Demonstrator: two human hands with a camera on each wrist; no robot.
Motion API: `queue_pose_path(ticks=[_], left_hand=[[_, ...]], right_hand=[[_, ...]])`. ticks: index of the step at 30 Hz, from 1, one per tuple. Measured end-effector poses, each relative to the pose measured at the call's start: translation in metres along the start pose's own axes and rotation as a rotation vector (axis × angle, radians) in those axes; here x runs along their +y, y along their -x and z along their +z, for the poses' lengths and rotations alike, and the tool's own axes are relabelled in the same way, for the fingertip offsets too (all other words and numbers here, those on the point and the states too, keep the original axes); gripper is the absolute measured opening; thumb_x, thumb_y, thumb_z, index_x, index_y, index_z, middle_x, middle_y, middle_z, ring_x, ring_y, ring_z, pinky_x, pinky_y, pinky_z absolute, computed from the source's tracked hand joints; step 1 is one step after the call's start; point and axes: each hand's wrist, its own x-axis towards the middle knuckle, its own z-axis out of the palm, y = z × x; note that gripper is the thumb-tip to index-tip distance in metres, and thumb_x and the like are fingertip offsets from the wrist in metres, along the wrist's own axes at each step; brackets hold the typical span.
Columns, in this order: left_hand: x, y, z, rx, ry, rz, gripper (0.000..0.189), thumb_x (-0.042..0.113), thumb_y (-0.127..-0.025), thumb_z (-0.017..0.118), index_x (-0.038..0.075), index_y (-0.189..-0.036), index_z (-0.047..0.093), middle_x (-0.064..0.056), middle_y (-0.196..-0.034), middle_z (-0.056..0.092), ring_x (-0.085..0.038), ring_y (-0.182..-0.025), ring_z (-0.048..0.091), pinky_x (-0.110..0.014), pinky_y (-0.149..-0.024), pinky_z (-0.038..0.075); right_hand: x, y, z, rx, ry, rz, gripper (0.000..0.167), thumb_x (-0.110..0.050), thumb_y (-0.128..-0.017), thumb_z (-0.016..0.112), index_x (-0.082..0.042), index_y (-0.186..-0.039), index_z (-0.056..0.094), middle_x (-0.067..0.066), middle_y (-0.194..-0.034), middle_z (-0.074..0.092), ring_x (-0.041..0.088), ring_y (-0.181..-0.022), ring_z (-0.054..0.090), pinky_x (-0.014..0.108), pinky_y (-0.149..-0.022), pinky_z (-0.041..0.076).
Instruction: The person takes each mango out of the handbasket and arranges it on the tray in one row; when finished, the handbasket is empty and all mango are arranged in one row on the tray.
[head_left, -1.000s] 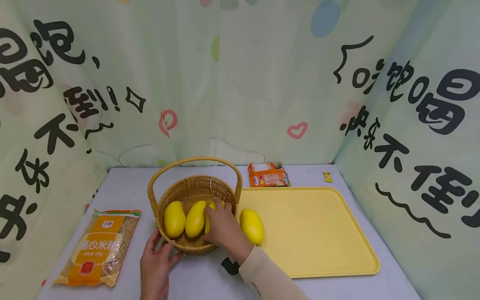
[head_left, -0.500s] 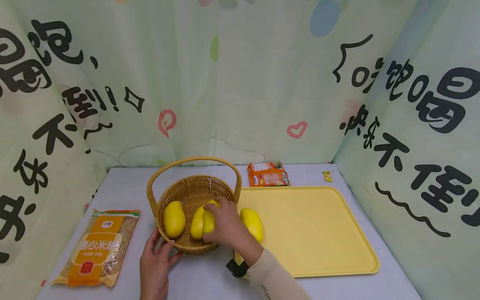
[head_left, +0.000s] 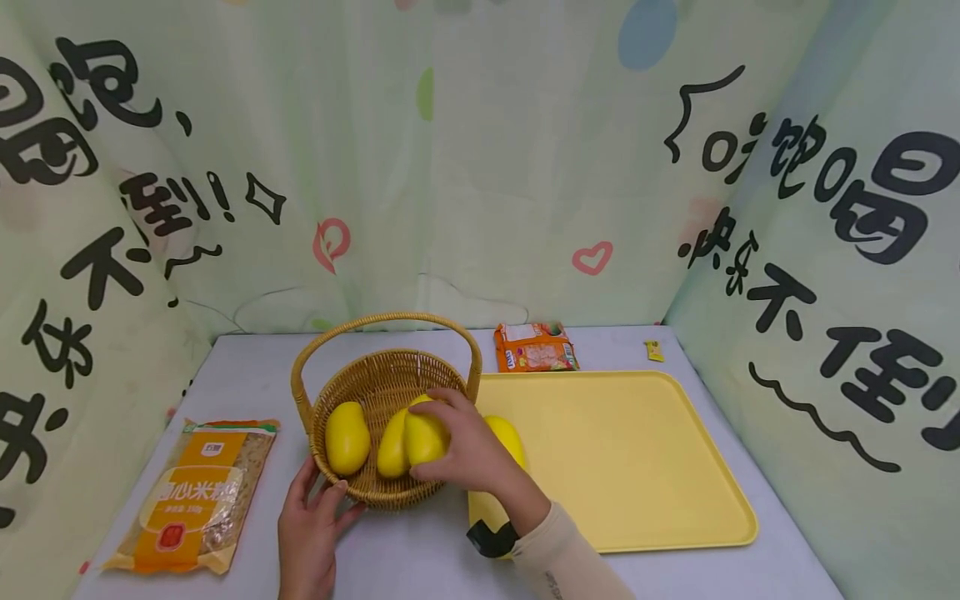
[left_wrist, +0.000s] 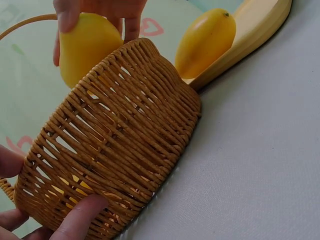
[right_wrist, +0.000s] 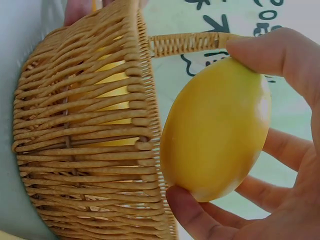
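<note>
A wicker basket [head_left: 390,375] with a tall arched handle stands left of centre. My left hand [head_left: 315,533] grips its near-left rim, thumb on the woven outside in the left wrist view. A yellow mango [head_left: 425,435] is in my right hand [head_left: 480,450], pinched between thumb and fingers. In the left wrist view that held mango [left_wrist: 90,50] shows above the basket's rim. Two more mangoes lie in the basket, one at the left [head_left: 347,437] and one in the middle [head_left: 392,450], partly covered by the held one. Another mango [head_left: 510,437] rests at the tray's left end, partly behind my right hand.
Right of the basket lies a yellow tray [head_left: 622,467], its left edge close to the basket. A plastic bag of grain-like food [head_left: 198,500] lies at the left. Behind the tray sit an orange snack packet [head_left: 535,347] and a small yellow wrapped piece [head_left: 654,350].
My right hand has raised a mango from the basket's right side and shifted slightly right with it. The left hand keeps its grip on the rim.
</note>
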Motion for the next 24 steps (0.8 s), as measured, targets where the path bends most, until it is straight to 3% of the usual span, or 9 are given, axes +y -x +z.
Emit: queue_pose_path(ticks=[9, 16, 24], left_hand=[[-0.002, -0.001, 0.000, 0.000, 0.014, 0.016, 0.079, 0.010, -0.106, 0.055, 0.021, -0.172, 0.013, -0.008, -0.179, 0.011, -0.037, -0.151, 0.041, -0.040, -0.091, 0.066], [-0.002, -0.001, -0.002, -0.015, 0.016, 0.009, 0.080, 0.011, -0.106, 0.056, 0.022, -0.172, 0.012, -0.008, -0.179, 0.011, -0.036, -0.152, 0.040, -0.040, -0.092, 0.066], [-0.002, -0.001, -0.001, -0.015, 0.011, 0.003, 0.080, 0.011, -0.106, 0.056, 0.021, -0.172, 0.012, -0.007, -0.179, 0.009, -0.037, -0.154, 0.038, -0.042, -0.092, 0.066]], right_hand=[[-0.002, 0.015, -0.011, 0.018, -0.079, -0.035, 0.069, -0.032, -0.076, 0.089, -0.019, -0.140, 0.067, 0.010, -0.161, 0.046, 0.028, -0.133, 0.057, 0.043, -0.103, 0.055], [0.003, 0.025, -0.015, 0.059, -0.131, -0.012, 0.070, -0.028, -0.075, 0.090, -0.020, -0.141, 0.066, 0.005, -0.161, 0.045, 0.025, -0.128, 0.058, 0.035, -0.093, 0.058], [0.003, 0.038, -0.027, 0.084, -0.156, -0.004, 0.070, -0.025, -0.076, 0.090, -0.021, -0.141, 0.066, 0.010, -0.164, 0.042, 0.028, -0.134, 0.056, 0.042, -0.097, 0.060]])
